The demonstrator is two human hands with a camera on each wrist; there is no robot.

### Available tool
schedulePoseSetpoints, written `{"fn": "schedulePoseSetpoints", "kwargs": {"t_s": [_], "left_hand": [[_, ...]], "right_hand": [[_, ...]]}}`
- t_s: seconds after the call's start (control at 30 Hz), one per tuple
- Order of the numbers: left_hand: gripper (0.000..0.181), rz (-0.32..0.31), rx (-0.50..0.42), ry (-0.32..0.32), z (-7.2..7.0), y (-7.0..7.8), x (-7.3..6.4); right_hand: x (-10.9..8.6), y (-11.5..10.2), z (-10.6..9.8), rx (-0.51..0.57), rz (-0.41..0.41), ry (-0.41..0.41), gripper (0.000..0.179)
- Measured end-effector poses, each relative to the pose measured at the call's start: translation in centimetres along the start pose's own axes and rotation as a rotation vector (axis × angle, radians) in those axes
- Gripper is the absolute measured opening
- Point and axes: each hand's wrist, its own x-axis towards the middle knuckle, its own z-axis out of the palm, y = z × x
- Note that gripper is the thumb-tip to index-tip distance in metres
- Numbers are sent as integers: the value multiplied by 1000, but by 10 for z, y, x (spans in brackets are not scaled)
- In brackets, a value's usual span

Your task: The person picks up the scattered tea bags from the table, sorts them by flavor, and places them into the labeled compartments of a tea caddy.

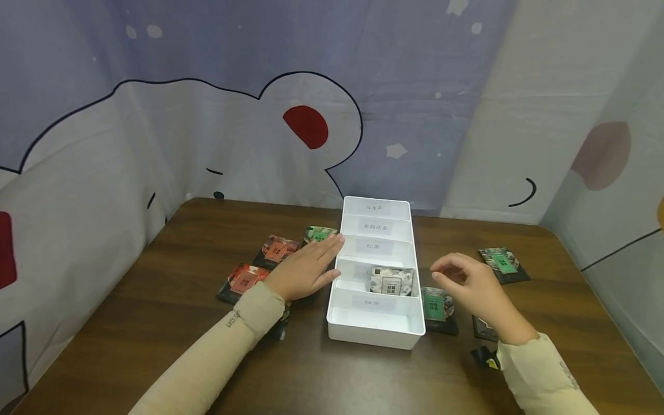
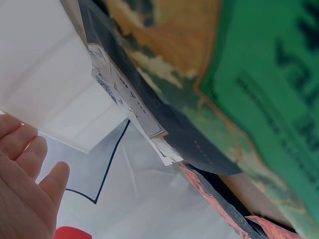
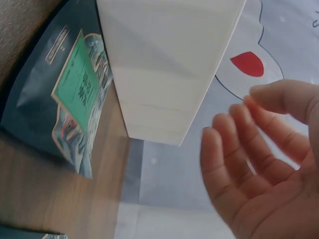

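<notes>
A long white divided box (image 1: 374,334) stands in the middle of the table. One white tea packet (image 1: 391,282) leans in its second compartment from the front. My left hand (image 1: 307,268), fingers straight, is at the box's left rim with nothing in its grasp. To the right of the box, my right hand (image 1: 469,288) hovers with loosely bent fingers, thumb close to the index finger, holding nothing. Beneath and beside that hand lies a green-labelled packet (image 1: 436,308), along the box's right wall. In the left wrist view, a green-labelled packet (image 2: 269,99) looms close below the left hand.
Red packets (image 1: 248,279) and another green packet (image 1: 319,233) lie left of the box. At the right are a green packet (image 1: 502,264), a partly covered dark packet (image 1: 485,329) and a small black-and-yellow item (image 1: 486,358). A patterned curtain (image 1: 233,132) hangs behind the table.
</notes>
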Motion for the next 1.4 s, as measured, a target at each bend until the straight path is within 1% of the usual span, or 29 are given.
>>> {"fn": "schedulePoseSetpoints", "kwargs": {"t_s": [0.1, 0.17, 0.3, 0.4, 0.53, 0.63, 0.73, 0.83, 0.93, 1.13, 1.4], "left_hand": [[68, -1, -2, -1, 0, 0, 0], [68, 1, -3, 1, 1, -1, 0], [67, 8, -11, 6, 1, -1, 0], [67, 12, -22, 9, 1, -1, 0], [66, 12, -29, 11, 1, -1, 0], [67, 8, -28, 10, 1, -1, 0], [67, 4, -23, 8, 1, 0, 0], [67, 3, -21, 8, 0, 0, 0], [67, 5, -22, 6, 0, 1, 0], [66, 10, -25, 14, 0, 1, 0], [66, 14, -32, 20, 1, 0, 0]], "right_hand": [[-1, 2, -4, -6, 73, -48, 8], [-1, 4, -5, -12, 127, -83, 10], [-1, 9, -7, -29, 232, -170, 18], [-1, 14, -8, -58, 292, -225, 28], [-2, 20, -8, -85, 364, -262, 36], [-3, 22, -6, -42, 442, -285, 41], [-4, 24, -3, 31, 525, -311, 46], [-4, 27, 0, 74, 585, -334, 48], [-4, 28, 3, 83, 608, -342, 48], [-3, 31, 8, 105, 601, -311, 44], [-3, 33, 11, 195, 603, -302, 43]]}}
